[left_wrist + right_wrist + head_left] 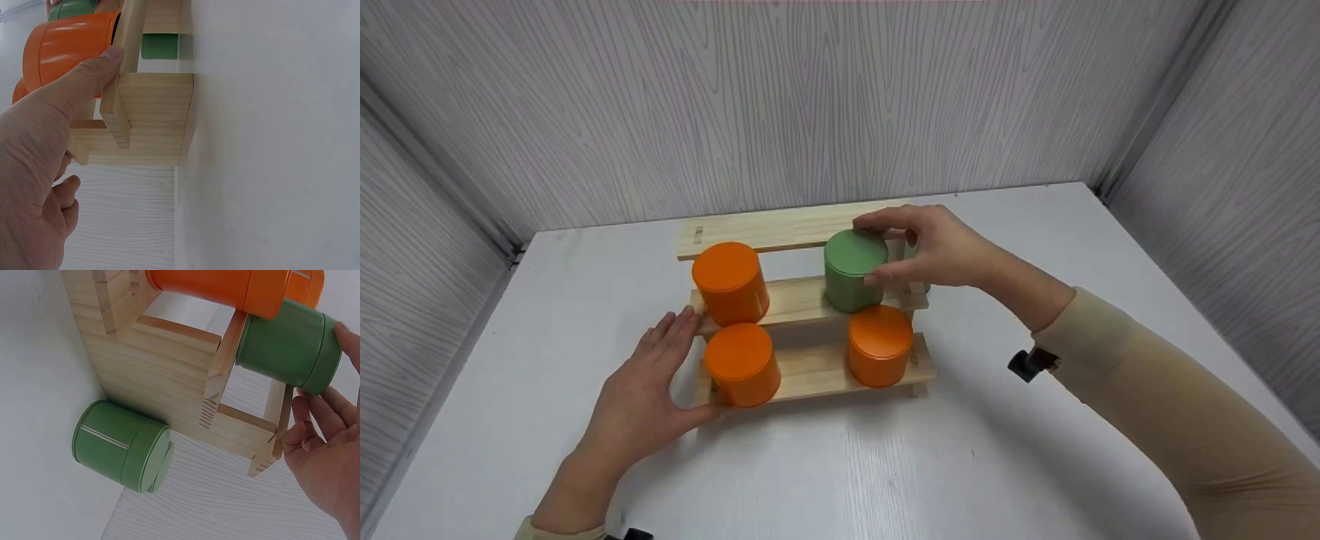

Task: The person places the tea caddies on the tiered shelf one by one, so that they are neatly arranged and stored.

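Note:
A three-tier wooden rack (810, 371) stands on a white table. My right hand (941, 247) grips the lid end of a green canister (855, 274), thumb in front and fingers behind, at the right of the middle shelf. Whether its base rests fully on the board I cannot tell. My left hand (641, 401) lies spread against the rack's left side, its thumb touching the bottom shelf's end and a fingertip at the middle shelf. Beside that hand are one orange canister (731, 281) on the middle shelf and another orange canister (742, 364) below it.
A third orange canister (880, 346) stands at the right of the bottom shelf. On the table by the rack's right side are two more green canisters (121, 444), mostly hidden in the head view. Grey wood-grain panels (810, 105) enclose the table's back and sides.

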Demonstrator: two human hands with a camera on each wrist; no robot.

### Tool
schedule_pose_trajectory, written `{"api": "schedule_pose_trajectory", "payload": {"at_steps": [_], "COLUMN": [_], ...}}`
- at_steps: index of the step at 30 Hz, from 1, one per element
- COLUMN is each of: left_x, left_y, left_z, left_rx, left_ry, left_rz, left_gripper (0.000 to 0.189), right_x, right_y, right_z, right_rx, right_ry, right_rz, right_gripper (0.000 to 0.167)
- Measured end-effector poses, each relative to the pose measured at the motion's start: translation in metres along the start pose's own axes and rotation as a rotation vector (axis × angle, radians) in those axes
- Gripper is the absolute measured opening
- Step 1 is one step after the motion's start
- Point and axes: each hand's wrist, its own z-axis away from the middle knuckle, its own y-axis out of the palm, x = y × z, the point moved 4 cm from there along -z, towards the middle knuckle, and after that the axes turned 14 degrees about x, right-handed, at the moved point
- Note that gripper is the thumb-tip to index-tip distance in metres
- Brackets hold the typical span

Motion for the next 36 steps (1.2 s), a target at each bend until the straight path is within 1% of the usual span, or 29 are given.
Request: {"api": "schedule_pose_trajectory", "payload": {"at_steps": [5, 11, 13, 16, 20, 23, 27, 30, 36], "left_x": [0.001, 0.001, 0.001, 0.001, 0.001, 0.001, 0.000, 0.000, 0.000], "left_y": [0.001, 0.000, 0.000, 0.000, -0.002, -0.002, -0.001, -0.001, -0.001], "left_z": [0.000, 0.001, 0.001, 0.002, 0.003, 0.004, 0.003, 0.001, 0.001], "left_rx": [-0.002, -0.001, 0.009, 0.008, -0.014, -0.012, 0.021, 0.044, 0.051], "left_ry": [-0.001, -0.005, -0.009, -0.006, 0.008, 0.007, -0.016, -0.032, -0.042], "left_rz": [0.001, 0.003, 0.004, 0.010, 0.016, 0.008, 0.006, 0.012, 0.014], "left_gripper": [0.130, 0.130, 0.130, 0.130, 0.130, 0.130, 0.131, 0.130, 0.131], "right_x": [0.003, 0.008, 0.008, 0.006, -0.002, -0.013, -0.038, -0.060, -0.098], "right_y": [-0.005, -0.021, -0.029, -0.043, -0.061, -0.071, -0.079, -0.079, -0.069], "right_z": [0.003, 0.011, 0.014, 0.020, 0.028, 0.033, 0.038, 0.040, 0.040], "right_rx": [-0.022, -0.081, -0.110, -0.168, -0.253, -0.310, -0.356, -0.358, -0.330], "right_ry": [-0.024, -0.043, -0.038, -0.036, -0.031, -0.010, 0.042, 0.093, 0.186], "right_rz": [0.004, 0.017, 0.015, 0.024, 0.026, 0.003, -0.031, -0.054, -0.113], "right_gripper": [0.070, 0.068, 0.067, 0.067, 0.064, 0.063, 0.064, 0.067, 0.072]}}
